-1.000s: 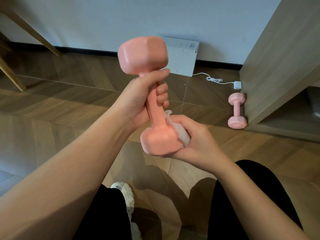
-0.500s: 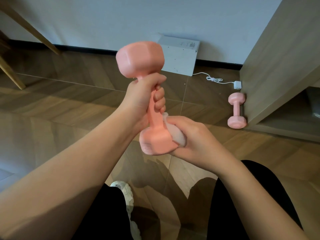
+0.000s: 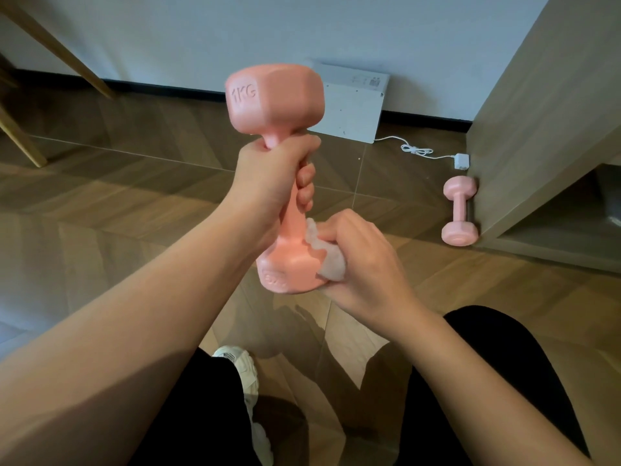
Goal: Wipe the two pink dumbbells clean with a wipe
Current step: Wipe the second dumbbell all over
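Observation:
My left hand (image 3: 272, 183) grips the handle of a pink dumbbell (image 3: 275, 99) and holds it nearly upright in front of me; its top head reads 1KG. My right hand (image 3: 363, 264) curls round a crumpled white wipe (image 3: 331, 260) and presses it against the right side of the dumbbell's lower head. A second pink dumbbell (image 3: 458, 211) lies on the wooden floor at the right, against the cabinet's side.
A wooden cabinet (image 3: 544, 129) stands at the right. A white flat box (image 3: 353, 105) leans on the wall, with a white cable and plug (image 3: 461, 161) beside it. Wooden furniture legs (image 3: 20, 139) are at the far left. My knees and a white shoe (image 3: 242, 368) are below.
The held dumbbell has turned and tilted a little, so the 1KG face of its top head now shows. My right hand with the wipe has shifted slightly on the lower head.

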Demonstrator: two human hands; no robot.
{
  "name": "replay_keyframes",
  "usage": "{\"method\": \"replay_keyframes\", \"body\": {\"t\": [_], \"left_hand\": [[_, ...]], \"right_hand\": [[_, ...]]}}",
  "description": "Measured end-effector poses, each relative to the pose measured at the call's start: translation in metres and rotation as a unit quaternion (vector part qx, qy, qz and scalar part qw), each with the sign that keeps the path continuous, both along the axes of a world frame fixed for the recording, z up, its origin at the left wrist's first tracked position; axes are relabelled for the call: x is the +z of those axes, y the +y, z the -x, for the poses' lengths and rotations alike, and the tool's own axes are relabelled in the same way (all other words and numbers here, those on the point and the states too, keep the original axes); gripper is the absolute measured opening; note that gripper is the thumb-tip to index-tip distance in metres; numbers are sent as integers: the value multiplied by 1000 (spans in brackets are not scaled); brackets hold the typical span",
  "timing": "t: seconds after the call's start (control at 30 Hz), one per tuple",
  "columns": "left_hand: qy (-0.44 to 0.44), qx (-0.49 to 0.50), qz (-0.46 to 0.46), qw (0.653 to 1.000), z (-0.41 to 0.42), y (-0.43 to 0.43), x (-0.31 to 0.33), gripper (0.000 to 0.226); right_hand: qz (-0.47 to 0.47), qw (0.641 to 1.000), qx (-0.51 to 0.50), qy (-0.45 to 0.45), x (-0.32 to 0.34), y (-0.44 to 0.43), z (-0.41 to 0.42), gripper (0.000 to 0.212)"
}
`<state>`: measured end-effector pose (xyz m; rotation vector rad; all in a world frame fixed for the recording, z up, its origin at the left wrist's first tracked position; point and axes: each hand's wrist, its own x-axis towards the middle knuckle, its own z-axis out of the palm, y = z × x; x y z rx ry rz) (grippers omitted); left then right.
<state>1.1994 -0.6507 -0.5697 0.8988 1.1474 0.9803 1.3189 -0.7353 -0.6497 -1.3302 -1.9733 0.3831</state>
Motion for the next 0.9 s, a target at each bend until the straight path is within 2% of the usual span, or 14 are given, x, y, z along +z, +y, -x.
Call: {"method": "replay_keyframes", "body": {"t": [0.1, 0.2, 0.3, 0.37, 0.43, 0.5, 0.63, 0.8, 0.9], "left_hand": [[12, 32, -14, 999, -2, -2, -1, 25], [-10, 55, -14, 998, 0, -3, -2, 21], [-60, -25, -33, 997, 7, -4, 4, 21], [-111, -109, -35, 987, 10, -5, 10, 21], [-168, -153, -7, 974, 10, -7, 14, 29], [-187, -143, 30, 971, 9, -8, 14, 38], [-133, -91, 53, 986, 8, -5, 10, 44], [-117, -49, 49, 991, 7, -4, 4, 40], [-88, -39, 38, 995, 6, -5, -1, 36]], "right_hand": [[-2, 1000, -7, -30, -2, -2, 6, 47], [33, 999, -3, 31, 3, -3, 8, 54], [58, 989, 40, 131, 13, -3, -5, 53], [115, 969, 81, 203, 24, -5, -17, 53], [166, 948, 125, 242, 32, -7, -21, 52], [168, 952, 123, 223, 34, -9, -17, 49], [138, 971, 49, 190, 32, -10, -8, 49], [126, 983, 66, 119, 24, -7, -12, 52], [71, 994, 64, 62, 18, -3, -13, 49]]}}
